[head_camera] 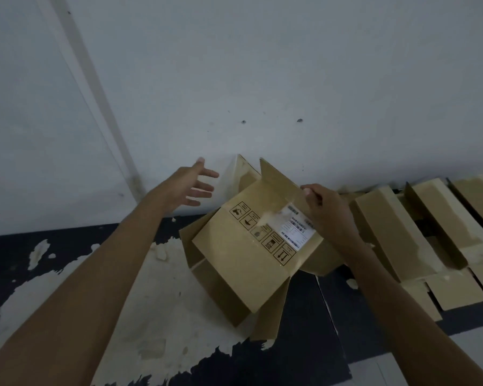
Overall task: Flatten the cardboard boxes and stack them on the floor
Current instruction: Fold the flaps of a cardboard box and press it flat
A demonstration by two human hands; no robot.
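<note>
Two bare arms reach out from the near edge, one on each side. Between them lies the floor (53, 246), dark with big pale patches where the top coat has peeled off in rough, jagged shapes.

A brown cardboard box (243, 263) sits in the middle, tipped up on one corner. It is smooth, plain card with sharp folds. Its long side runs from near left to far right. The open top points to the far right, toward the wall (262, 79), and its flaps (273, 176) stick up there. More flaps hang open at the near end. The top face has small black picture signs in a row and a white label (296, 228) with tiny print too blurry to read.

The right hand (326, 210) is at the far right end of the box, fingers curled round the edge of a flap by the label. The left hand (190, 185) is up in the air just left of the box, fingers spread wide, not touching it.

To the right, a row of other boxes (418, 238) lies along the bottom of the wall, tan and pale, leaning one against the next. The wall is flat and grey-white with a few small dark marks.
</note>
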